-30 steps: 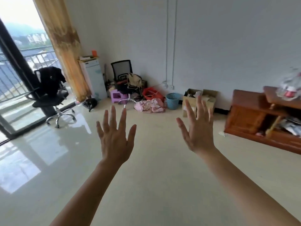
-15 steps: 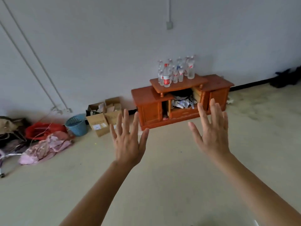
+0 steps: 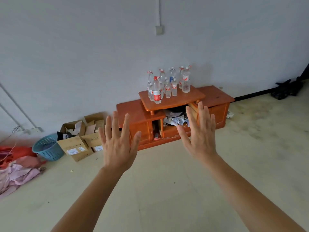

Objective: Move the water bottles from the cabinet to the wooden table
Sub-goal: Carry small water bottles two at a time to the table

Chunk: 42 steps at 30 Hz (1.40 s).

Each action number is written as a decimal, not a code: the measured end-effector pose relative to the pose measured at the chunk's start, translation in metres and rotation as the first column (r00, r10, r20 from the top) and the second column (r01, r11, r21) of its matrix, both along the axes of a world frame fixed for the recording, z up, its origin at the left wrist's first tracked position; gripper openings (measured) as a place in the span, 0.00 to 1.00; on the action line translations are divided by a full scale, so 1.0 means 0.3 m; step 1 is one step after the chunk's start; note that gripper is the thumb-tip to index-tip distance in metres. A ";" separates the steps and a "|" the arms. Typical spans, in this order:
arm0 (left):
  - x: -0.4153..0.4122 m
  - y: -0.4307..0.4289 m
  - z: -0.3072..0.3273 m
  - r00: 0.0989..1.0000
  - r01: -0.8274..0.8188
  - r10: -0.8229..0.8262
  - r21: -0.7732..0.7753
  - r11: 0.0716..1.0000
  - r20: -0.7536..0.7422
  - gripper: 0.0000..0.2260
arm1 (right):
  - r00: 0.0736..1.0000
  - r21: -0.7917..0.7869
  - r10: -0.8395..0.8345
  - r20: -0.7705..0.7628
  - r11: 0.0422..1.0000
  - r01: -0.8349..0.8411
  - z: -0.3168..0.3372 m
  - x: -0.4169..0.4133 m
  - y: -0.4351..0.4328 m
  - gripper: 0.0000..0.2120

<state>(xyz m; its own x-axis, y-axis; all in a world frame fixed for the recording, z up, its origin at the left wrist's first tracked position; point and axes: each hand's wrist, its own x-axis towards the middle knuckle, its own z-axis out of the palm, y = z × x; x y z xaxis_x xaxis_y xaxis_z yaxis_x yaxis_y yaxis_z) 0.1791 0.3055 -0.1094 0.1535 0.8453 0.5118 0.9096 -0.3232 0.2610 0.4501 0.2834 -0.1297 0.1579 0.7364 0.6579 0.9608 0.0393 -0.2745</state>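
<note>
A low orange-brown wooden cabinet [image 3: 133, 113] stands against the white wall, some way ahead of me. Several clear water bottles [image 3: 168, 84] with red and white labels stand upright in a cluster on its raised top shelf. My left hand [image 3: 117, 144] and my right hand [image 3: 199, 133] are both raised in front of me, palms forward, fingers spread, holding nothing. They are well short of the cabinet. No wooden table is in view.
The cabinet's middle compartment [image 3: 173, 118] is stuffed with papers and clutter. Left of it on the floor sit open cardboard boxes [image 3: 80, 141], a blue plastic basket [image 3: 47, 147] and a heap of pink cloth [image 3: 16, 173]. A dark bundle [image 3: 287, 88] lies at the far right wall.
The view has swung right from the window and office chairs to the cabinet, which now looks slightly nearer and more central. Both hands stay raised and spread.
</note>
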 end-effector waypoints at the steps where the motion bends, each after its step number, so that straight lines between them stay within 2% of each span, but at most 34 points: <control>1: 0.016 0.068 -0.018 1.000 -0.001 0.001 -0.004 1.000 0.004 0.32 | 1.000 -0.005 0.011 0.006 1.000 -0.011 -0.012 0.019 0.074 0.34; 7: 0.152 0.578 -0.128 1.000 0.003 -0.003 -0.023 1.000 0.019 0.31 | 0.998 -0.053 0.013 0.061 0.999 -0.010 -0.074 0.153 0.578 0.34; 11: 0.295 0.919 -0.116 0.998 0.060 -0.059 -0.043 0.997 0.028 0.32 | 0.998 -0.054 -0.039 0.058 0.998 0.042 -0.044 0.262 0.863 0.34; 17: 0.644 1.436 -0.039 0.978 0.205 -0.203 -0.048 0.978 0.049 0.31 | 0.979 0.021 -0.204 0.023 0.979 0.204 0.030 0.565 1.241 0.34; 24: 1.046 1.902 -0.131 0.958 0.288 -0.286 -0.082 0.954 0.038 0.31 | 0.961 -0.005 -0.277 0.023 0.961 0.277 -0.077 0.953 1.651 0.34; 29: 1.313 2.261 -0.180 0.971 0.236 -0.225 -0.179 0.955 0.080 0.31 | 0.971 -0.087 -0.230 -0.065 0.971 0.224 -0.117 1.232 2.084 0.35; 34: 1.470 2.571 -0.162 0.987 0.147 -0.130 -0.202 0.968 0.093 0.32 | 0.997 -0.090 -0.047 -0.069 0.995 0.040 -0.060 1.403 2.519 0.40; 42: 1.556 2.916 -0.360 0.981 0.077 -0.011 -0.334 0.939 0.196 0.32 | 0.973 -0.173 0.159 -0.166 0.967 -0.187 -0.196 1.437 3.063 0.41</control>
<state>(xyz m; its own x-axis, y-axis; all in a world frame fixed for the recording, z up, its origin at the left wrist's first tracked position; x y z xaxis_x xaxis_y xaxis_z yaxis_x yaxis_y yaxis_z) 0.6459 1.1804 -0.2173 0.1236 0.9678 0.2193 0.8197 -0.2241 0.5271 0.8812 1.2022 -0.1886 0.1032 0.8682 0.4853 0.8911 0.1360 -0.4329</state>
